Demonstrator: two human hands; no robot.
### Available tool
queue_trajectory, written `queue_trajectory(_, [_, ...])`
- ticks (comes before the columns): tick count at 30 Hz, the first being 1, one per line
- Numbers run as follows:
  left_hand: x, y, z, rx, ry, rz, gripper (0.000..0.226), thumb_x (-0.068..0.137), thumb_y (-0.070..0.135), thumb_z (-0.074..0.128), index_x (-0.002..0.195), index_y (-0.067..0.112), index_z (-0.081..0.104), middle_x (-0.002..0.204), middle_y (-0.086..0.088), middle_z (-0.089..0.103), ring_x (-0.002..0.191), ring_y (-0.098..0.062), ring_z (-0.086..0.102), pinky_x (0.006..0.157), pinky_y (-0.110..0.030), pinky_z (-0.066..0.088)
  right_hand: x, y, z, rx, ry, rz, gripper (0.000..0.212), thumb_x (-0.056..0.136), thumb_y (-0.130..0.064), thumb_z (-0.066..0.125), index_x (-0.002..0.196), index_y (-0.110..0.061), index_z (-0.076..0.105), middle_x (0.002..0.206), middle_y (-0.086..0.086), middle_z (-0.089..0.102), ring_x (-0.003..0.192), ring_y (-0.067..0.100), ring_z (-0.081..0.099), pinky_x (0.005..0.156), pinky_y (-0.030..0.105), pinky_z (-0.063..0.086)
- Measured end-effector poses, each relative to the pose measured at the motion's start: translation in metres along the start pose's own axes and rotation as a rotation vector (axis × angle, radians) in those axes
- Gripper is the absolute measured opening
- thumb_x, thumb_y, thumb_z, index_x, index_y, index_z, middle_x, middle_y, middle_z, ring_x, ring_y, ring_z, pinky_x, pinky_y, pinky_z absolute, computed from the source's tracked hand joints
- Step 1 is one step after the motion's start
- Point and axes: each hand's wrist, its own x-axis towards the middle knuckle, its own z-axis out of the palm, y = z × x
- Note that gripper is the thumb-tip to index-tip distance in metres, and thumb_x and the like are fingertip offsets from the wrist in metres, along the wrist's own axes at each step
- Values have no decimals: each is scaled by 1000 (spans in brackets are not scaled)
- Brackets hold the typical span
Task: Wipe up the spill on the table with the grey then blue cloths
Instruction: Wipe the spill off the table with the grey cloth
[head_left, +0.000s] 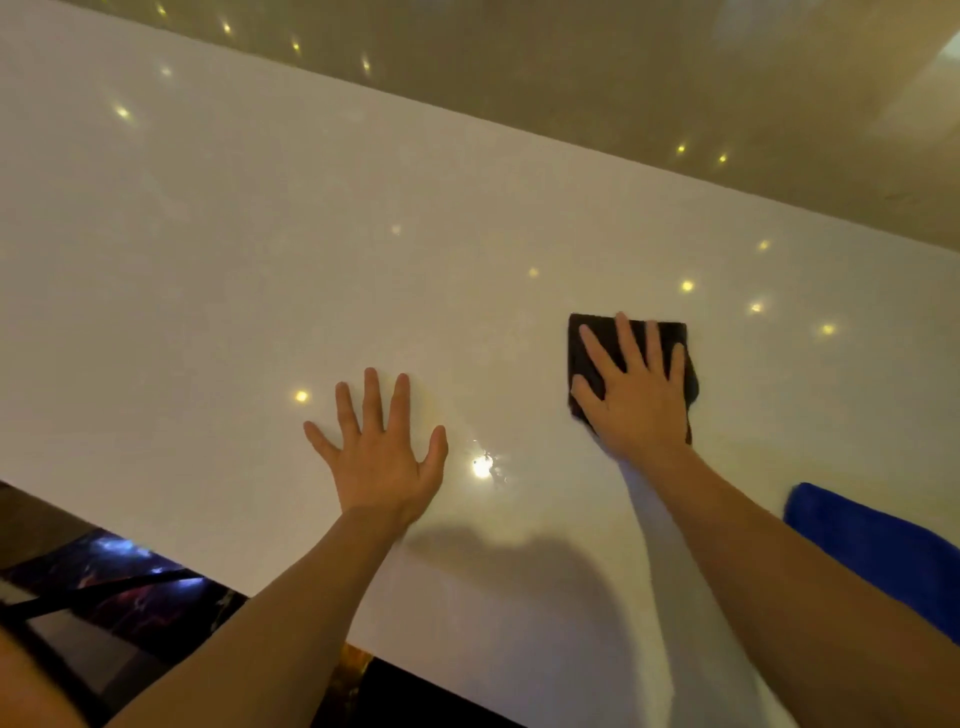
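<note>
On white table (208, 260), right hand (636, 400) flat pressing grey cloth (587, 358), left hand (382, 457) released, blue cloth (878, 540) nearby right.

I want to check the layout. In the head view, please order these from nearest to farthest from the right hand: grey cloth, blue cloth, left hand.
1. grey cloth: directly under the right hand, touching it.
2. blue cloth: lower right, at the frame edge, beside the right forearm.
3. left hand: to the left, flat on the table.

Blue cloth and left hand are nearly equal; this ranking is tentative.

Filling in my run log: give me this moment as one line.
stage: grey-cloth wipe | right hand: flat on grey cloth | left hand: flat on table, empty | blue cloth: unused, near right forearm
</note>
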Motion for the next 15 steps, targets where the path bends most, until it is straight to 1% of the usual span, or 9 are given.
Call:
queue_trajectory(1, [0, 1, 0, -5, 0, 2, 78, 90, 72, 14, 157, 35, -2, 168, 1, -11, 152, -31, -17, 116, -70, -5, -6, -24, 3, 28, 28, 204, 67, 97, -59, 32, 160, -40, 22, 170, 10, 19, 155, 42, 11, 123, 64, 6])
queue_trajectory(2, [0, 0, 0, -7, -3, 11, 78, 90, 72, 14, 157, 36, -3, 168, 1, -12, 152, -31, -17, 116, -69, -5, -20, -53, 10, 25, 47, 269, 69, 95, -59, 31, 160, -37, 24, 170, 12, 19, 154, 45, 12, 122, 66, 6])
queue_trajectory(3, [-1, -2, 0, -11, -9, 22, 78, 90, 72, 15, 157, 36, -3, 168, 1, -12, 152, -31, -17, 117, -68, -6, -39, -81, 18, 47, 42, 192, 71, 92, -60, 33, 159, -36, 28, 169, 14, 21, 153, 47, 14, 122, 67, 6])
queue_trajectory(5, [-6, -15, -2, -18, -7, 5, 79, 88, 74, 16, 156, 38, -2, 168, 2, -9, 152, -34, -14, 117, -68, -5, -80, -110, 31, 101, -16, -179, 72, 90, -61, 41, 157, -39, 31, 169, 11, 23, 153, 47, 14, 120, 69, 10])
queue_trajectory(9, [-22, -61, -7, 15, 10, -93, 81, 84, 82, 14, 154, 43, 0, 169, 2, -4, 152, -39, -12, 116, -70, -3, -43, -49, 15, -5, -82, -852, 64, 93, -58, 47, 155, -45, 35, 168, 2, 28, 156, 38, 15, 124, 61, 9])
queue_trajectory(10, [-24, -68, -7, 21, 2, -83, 81, 84, 83, 13, 154, 45, -2, 169, 2, -6, 151, -39, -14, 116, -70, -4, -25, -34, 10, -41, -74, -831, 63, 92, -56, 48, 153, -44, 39, 167, 1, 31, 155, 37, 19, 124, 60, 11])
queue_trajectory(11, [-24, -73, -6, 22, -5, -72, 81, 84, 83, 13, 154, 46, -5, 168, 2, -8, 151, -39, -16, 116, -70, -5, -9, -26, 6, -44, -36, -671, 62, 92, -55, 47, 152, -43, 42, 166, 3, 34, 154, 38, 23, 122, 62, 15])
queue_trajectory(14, [-23, -71, -2, 20, 8, -67, 82, 84, 83, 11, 154, 45, -9, 168, 2, -13, 150, -39, -19, 116, -70, -7, -4, -73, 8, 69, 51, 177, 67, 94, -59, 32, 158, -37, 33, 168, 11, 26, 153, 44, 17, 121, 66, 12])
queue_trajectory(15, [-24, -69, -1, 17, 14, -68, 82, 84, 83, 11, 154, 45, -8, 168, 2, -12, 150, -40, -19, 116, -70, -7, -17, -105, 15, 80, 62, 316, 71, 93, -61, 30, 159, -34, 30, 168, 14, 24, 153, 47, 14, 121, 67, 9])
